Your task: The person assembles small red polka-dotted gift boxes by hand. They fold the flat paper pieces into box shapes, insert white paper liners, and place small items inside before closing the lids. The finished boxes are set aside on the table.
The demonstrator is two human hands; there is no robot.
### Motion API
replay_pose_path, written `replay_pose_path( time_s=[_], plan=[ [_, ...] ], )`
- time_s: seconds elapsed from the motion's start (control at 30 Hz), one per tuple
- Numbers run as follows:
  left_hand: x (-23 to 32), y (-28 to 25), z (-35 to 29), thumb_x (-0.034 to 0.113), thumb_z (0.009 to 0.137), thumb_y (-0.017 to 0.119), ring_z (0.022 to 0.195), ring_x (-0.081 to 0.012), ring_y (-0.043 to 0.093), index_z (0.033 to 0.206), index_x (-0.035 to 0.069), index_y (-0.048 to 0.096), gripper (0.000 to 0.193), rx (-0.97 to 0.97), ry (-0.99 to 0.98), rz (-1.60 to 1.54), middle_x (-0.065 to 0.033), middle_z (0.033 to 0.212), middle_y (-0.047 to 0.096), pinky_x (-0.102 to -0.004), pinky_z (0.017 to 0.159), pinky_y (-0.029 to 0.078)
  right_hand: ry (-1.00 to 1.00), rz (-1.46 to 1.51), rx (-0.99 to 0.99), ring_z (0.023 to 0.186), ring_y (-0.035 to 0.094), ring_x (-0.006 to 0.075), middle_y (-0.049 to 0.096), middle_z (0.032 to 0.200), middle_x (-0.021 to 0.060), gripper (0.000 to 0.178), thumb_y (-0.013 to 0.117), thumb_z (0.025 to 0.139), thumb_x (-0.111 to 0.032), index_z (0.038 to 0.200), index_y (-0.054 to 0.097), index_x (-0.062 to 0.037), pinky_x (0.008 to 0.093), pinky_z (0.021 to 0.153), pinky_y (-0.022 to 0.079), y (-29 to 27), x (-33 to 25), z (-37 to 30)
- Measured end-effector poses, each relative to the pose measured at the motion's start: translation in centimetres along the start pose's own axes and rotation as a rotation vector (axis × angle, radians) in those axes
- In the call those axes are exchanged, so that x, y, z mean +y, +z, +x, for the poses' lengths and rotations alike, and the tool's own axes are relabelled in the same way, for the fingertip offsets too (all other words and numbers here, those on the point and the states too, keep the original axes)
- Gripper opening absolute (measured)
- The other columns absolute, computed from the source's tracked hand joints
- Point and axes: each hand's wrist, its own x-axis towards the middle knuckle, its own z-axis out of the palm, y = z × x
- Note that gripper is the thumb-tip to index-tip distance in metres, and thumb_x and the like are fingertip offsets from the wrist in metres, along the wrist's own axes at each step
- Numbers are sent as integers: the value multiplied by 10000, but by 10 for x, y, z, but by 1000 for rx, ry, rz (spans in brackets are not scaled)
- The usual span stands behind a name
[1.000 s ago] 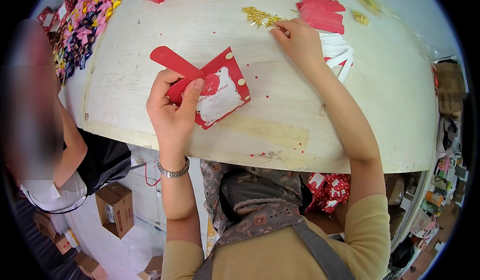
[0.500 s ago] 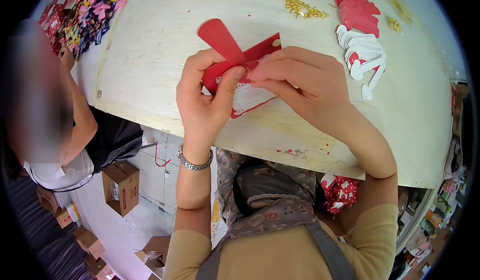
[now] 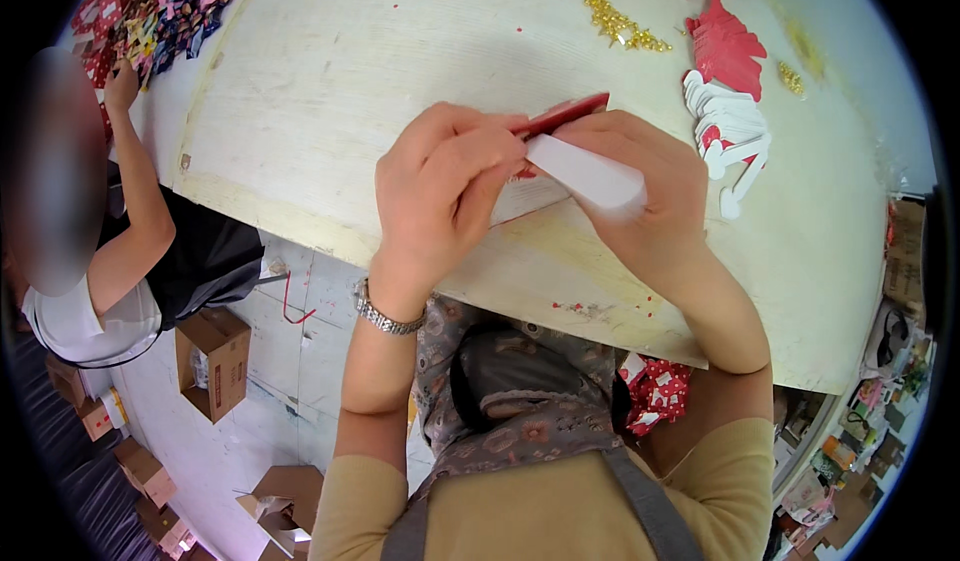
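A folded red paper card (image 3: 572,113) with a pale inner face is held between my two hands over the table's front part. My left hand (image 3: 435,181) is closed, its fingertips pinched at the card's left end beside the base of the strip. On the other side my right hand (image 3: 655,176) is closed round the card. A paper strip (image 3: 590,173) with a rounded end, its white side up, slants across my right fingers. What lies between the fingertips is hidden.
At the far right lie gold fasteners (image 3: 622,29), red paper strips (image 3: 725,49) and white rounded strips (image 3: 728,121) on the pale table (image 3: 330,91). Colourful bows (image 3: 190,21) are heaped far left, near a co-worker's hand (image 3: 122,86). Cardboard boxes (image 3: 215,361) stand on the floor.
The strip, which pointed up and left with its red side showing, now points right and shows white. My left fingers have closed over the card's left end, and the card has turned more edge-on.
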Motion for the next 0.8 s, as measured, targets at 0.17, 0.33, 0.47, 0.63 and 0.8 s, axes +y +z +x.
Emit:
replay_pose_path(
  time_s=[0.17,0.33,0.47,0.63,0.8],
  plan=[
    [-1,-1,-1,39,742,701,694,-209,629,893,86,645,168,33,6,17,-76,848,658,-275,569,491,-196,-140,36,641,556,192,616,773,36,187,730,648,-49,821,659,-61,284,543,431,2,7,-1],
    [2,3,-4,49,712,726,678,-218,617,918,85,658,220,94,-72,-6,-47,792,667,-294,598,488,-331,-288,56,651,505,159,597,764,-14,224,739,604,-101,810,653,-90,280,594,348,0,10,1],
    [-1,3,-8,41,711,725,659,-206,612,891,76,646,200,52,-13,8,-49,785,665,-287,559,475,-271,-303,28,676,502,151,596,772,-27,229,747,593,-143,795,644,-107,289,636,331,-2,5,2],
    [-7,8,-8,41,710,728,630,-197,603,856,75,623,183,92,38,-66,-57,754,653,-278,512,459,-308,-397,79,721,516,150,593,771,-31,243,767,593,-192,785,629,-133,308,701,328,-5,3,3],
    [13,-1,0,44,683,756,619,-213,594,798,70,629,174,12,-146,-78,-64,733,641,-281,511,456,-181,-115,-19,734,548,166,590,762,-8,264,791,601,-219,769,608,-130,308,717,365,-3,19,11]
  ],
)
